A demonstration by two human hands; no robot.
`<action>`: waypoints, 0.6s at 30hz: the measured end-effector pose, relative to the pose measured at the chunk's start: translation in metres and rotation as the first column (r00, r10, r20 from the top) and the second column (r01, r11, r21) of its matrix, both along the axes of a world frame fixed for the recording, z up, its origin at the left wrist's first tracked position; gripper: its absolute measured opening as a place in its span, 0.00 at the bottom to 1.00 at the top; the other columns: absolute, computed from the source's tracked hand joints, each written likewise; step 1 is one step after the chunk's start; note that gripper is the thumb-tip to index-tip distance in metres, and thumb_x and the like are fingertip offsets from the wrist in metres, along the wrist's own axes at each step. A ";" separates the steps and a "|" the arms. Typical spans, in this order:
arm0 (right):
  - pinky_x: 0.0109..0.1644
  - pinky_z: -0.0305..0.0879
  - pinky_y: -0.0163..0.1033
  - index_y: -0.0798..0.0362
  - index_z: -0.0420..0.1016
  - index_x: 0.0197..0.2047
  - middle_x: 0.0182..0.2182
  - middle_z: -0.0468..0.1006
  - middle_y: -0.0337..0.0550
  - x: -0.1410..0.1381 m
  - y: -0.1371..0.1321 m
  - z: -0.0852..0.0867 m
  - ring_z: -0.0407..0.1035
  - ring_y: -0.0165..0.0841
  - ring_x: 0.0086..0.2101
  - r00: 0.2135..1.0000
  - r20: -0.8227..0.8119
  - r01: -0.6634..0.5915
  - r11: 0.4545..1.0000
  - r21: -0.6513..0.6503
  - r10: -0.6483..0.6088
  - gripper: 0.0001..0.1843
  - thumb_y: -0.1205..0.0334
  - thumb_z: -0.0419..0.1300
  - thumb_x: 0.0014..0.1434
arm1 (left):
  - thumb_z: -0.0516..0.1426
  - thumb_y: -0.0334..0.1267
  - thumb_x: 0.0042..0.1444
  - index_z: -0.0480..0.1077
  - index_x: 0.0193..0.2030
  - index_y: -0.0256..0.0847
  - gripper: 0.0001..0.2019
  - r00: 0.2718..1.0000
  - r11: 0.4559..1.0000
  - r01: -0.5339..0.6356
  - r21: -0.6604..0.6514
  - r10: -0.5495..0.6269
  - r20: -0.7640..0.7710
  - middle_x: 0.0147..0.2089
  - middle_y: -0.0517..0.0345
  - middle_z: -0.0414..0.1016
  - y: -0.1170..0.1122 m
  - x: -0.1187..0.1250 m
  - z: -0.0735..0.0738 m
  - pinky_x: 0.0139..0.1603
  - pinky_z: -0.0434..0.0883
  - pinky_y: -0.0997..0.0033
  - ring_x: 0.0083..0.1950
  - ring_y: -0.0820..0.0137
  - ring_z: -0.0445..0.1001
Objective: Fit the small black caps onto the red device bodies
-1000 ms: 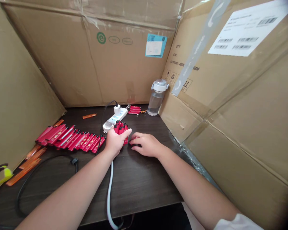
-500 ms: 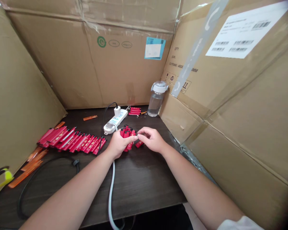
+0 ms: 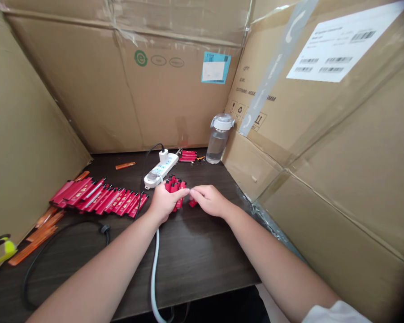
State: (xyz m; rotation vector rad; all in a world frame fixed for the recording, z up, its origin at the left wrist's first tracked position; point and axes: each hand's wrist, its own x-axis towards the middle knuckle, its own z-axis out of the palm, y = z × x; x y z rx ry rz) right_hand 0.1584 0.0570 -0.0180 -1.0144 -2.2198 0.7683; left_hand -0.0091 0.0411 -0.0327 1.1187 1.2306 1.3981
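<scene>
My left hand (image 3: 163, 202) is wrapped round a bundle of small red stick-shaped pieces (image 3: 175, 186) with dark tips, held upright just above the dark table (image 3: 195, 251). Close beside it on the right, my right hand (image 3: 208, 201) pinches one more red piece (image 3: 193, 203) low against the table, its fingertips almost touching the left thumb. To the left, a long row of the same red pieces (image 3: 99, 197) lies flat, side by side.
A white power strip (image 3: 161, 169) with a plugged charger lies behind the hands; its white cable (image 3: 154, 273) runs toward me. A black cable (image 3: 63, 233) loops at left. A clear water bottle (image 3: 217, 139), orange sticks (image 3: 36, 233) and cardboard walls (image 3: 175, 94) surround the table.
My right hand went from lying flat on the table to pinching a red piece beside the bundle. The left hand and its bundle shifted slightly right, then back down.
</scene>
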 end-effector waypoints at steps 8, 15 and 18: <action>0.32 0.53 0.33 0.54 0.71 0.23 0.23 0.72 0.39 0.001 -0.006 0.007 0.61 0.26 0.24 0.962 0.242 -0.163 0.978 0.131 0.128 0.17 0.60 0.52 0.62 | 0.68 0.41 0.35 0.70 0.33 0.34 0.19 0.994 0.995 -0.087 0.049 0.090 -0.055 0.30 0.56 0.75 0.003 -0.002 -0.003 0.32 0.70 0.71 0.28 0.72 0.71; 0.29 0.51 0.33 0.55 0.70 0.21 0.17 0.66 0.35 0.009 0.000 0.002 0.58 0.25 0.21 0.968 0.227 -0.128 0.990 0.062 0.111 0.20 0.56 0.53 0.61 | 0.68 0.41 0.35 0.70 0.33 0.34 0.20 0.995 0.997 -0.072 0.036 0.075 -0.070 0.30 0.55 0.75 0.003 -0.002 -0.004 0.30 0.69 0.71 0.28 0.72 0.71; 0.28 0.52 0.33 0.55 0.70 0.20 0.16 0.67 0.35 0.010 0.003 0.000 0.58 0.25 0.21 0.975 0.204 -0.098 0.995 0.019 0.093 0.21 0.54 0.53 0.61 | 0.69 0.40 0.33 0.70 0.33 0.34 0.20 0.997 0.997 -0.074 0.014 0.074 -0.031 0.29 0.56 0.75 0.003 -0.001 -0.003 0.29 0.68 0.72 0.27 0.72 0.71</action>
